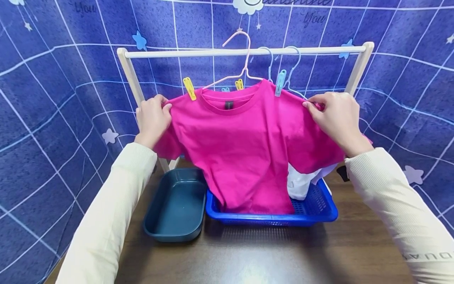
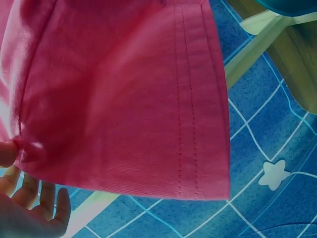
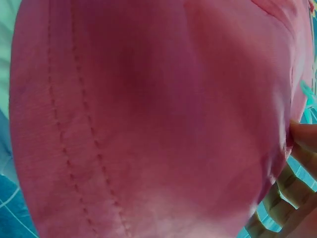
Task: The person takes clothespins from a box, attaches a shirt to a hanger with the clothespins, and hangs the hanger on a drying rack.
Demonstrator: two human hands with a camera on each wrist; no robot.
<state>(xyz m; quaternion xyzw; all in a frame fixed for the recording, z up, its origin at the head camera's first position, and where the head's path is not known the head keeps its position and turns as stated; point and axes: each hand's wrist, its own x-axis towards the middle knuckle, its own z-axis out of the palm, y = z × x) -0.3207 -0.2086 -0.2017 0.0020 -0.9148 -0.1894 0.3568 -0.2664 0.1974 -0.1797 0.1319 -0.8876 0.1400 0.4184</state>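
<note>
A bright pink T-shirt [image 1: 237, 146] hangs on a pink hanger [image 1: 246, 63] hooked over the white rail. A yellow clothespin [image 1: 189, 88] sits on its left shoulder area and a light blue clothespin [image 1: 280, 83] on the right one. At the left shoulder seam my left hand [image 1: 153, 118] pinches the fabric between thumb and fingers. My right hand [image 1: 337, 118] pinches the opposite shoulder the same way, so the shirt is spread wide between them. Both wrist views are mostly filled by the sleeves, with the left fingers [image 2: 42, 198] and right fingers [image 3: 292, 183] at the cloth's edge.
The rack's rail [image 1: 213, 53] carries blue hangers [image 1: 292, 67] behind the shirt. Beneath stands a blue basket [image 1: 269, 219] holding white cloth [image 1: 299, 183]. Left of it is a dark teal tub [image 1: 173, 205] on the wooden table [image 1: 255, 256]. A patterned blue curtain [image 1: 53, 118] surrounds everything.
</note>
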